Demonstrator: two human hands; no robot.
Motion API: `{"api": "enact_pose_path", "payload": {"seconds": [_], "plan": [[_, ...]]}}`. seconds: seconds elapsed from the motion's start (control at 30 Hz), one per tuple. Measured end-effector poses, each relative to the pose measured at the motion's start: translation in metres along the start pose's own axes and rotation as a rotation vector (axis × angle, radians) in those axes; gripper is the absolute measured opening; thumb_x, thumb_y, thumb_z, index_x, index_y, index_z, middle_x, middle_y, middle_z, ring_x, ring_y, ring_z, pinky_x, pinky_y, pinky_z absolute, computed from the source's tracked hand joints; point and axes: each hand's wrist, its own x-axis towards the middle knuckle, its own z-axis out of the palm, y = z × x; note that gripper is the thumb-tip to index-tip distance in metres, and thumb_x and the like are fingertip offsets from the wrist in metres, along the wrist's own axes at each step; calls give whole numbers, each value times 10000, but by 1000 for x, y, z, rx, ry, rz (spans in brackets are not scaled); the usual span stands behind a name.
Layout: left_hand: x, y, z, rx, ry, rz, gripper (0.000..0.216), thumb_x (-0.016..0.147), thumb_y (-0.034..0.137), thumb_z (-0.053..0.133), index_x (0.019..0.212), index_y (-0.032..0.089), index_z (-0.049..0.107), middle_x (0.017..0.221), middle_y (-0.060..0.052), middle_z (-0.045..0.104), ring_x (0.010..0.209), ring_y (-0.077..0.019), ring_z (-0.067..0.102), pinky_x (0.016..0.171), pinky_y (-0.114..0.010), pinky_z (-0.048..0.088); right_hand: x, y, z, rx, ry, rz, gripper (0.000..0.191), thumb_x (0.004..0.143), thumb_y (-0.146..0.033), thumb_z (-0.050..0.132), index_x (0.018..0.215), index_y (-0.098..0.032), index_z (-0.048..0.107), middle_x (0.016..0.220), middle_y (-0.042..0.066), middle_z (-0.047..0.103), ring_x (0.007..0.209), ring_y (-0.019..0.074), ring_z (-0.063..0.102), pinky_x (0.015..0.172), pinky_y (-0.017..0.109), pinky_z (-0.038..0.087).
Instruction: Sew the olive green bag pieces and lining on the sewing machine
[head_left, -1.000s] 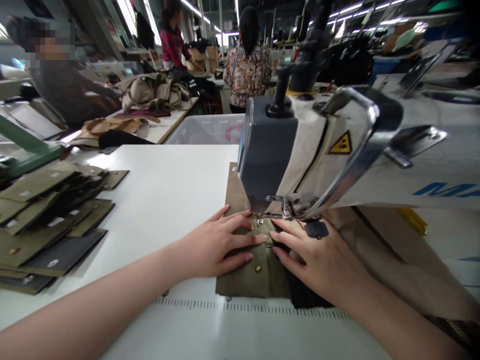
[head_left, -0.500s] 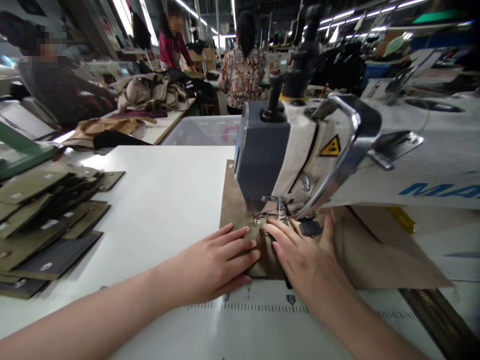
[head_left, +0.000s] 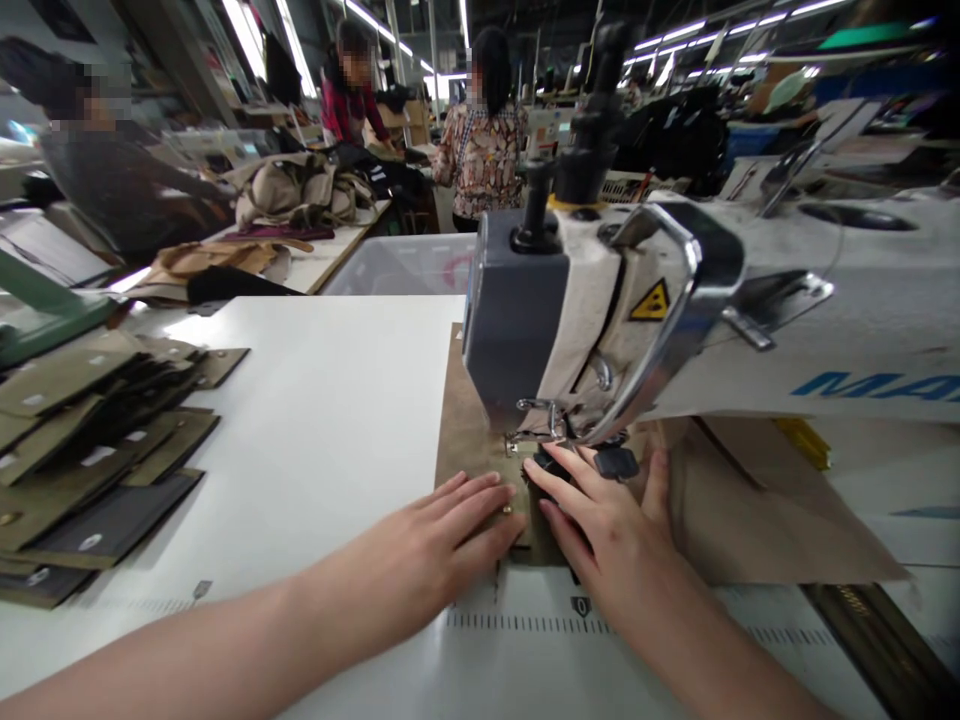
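A brown fabric panel (head_left: 463, 425) lies on the white table under the sewing machine (head_left: 517, 325), its wide part spreading to the right. On top of it, at the presser foot (head_left: 513, 447), is a smaller olive fabric piece (head_left: 541, 535). My left hand (head_left: 457, 530) rests on that olive piece's left side, fingers stretched out and a small metal snap close to the fingertips. Just right of the foot, my right hand (head_left: 611, 510) presses the cloth with spread fingers. Its fingertips partly hide the stitching area. The needle's tip is too small to make out.
Stacked olive flaps (head_left: 105, 430) with snaps stand on the table's left. Olive zipper strips (head_left: 877, 640) lie at the lower right. A clear plastic bin (head_left: 397, 262) is past the far edge. Several people work beyond, beside cloth-laden tables.
My left hand has shifted slightly down, its fingers drawn closer together, baring more of the olive piece by the foot. My right hand stays nearly in place. The view has tilted slightly.
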Motion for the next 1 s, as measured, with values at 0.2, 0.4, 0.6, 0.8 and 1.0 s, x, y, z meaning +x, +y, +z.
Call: {"api": "enact_pose_path", "payload": {"seconds": [0.2,0.4,0.6,0.8,1.0], "plan": [[0,4,13,148,5,19,387,1017,158,268,1272,111,556,1378,-161,596,1329,-373,506,1064,-548,491,-9,-11,3,-116,25,41,430,1004,-202,326,1384,-309,497,1451,1,513,1331,256,464,1113,689,-139],[6,-2,12,190,75,50,346,1009,135,301,1181,126,601,1265,-144,669,1238,-337,599,1006,-508,549,-4,-10,2,-12,-27,108,433,1012,-222,272,1345,-331,527,1432,23,529,1310,300,492,997,859,61],[11,-15,13,171,75,70,290,988,119,391,1197,107,592,1246,-159,669,1230,-343,599,1008,-550,536,14,-11,-2,96,-142,208,411,1018,-252,307,1368,-324,510,1428,24,536,1296,295,511,1012,848,-28],[14,-22,15,157,49,62,287,955,118,503,1234,117,568,1260,-179,649,1240,-346,593,1029,-554,518,25,-10,-7,141,-251,258,383,1013,-256,372,1357,-336,521,1449,-4,514,1306,276,498,1048,801,-100],[14,-29,16,153,34,19,446,851,87,629,1285,87,521,1229,-231,619,1281,-397,548,1046,-563,493,39,-2,-7,146,-344,263,346,1004,-259,410,1305,-271,579,1390,44,563,1380,252,410,1054,739,-194]]}}
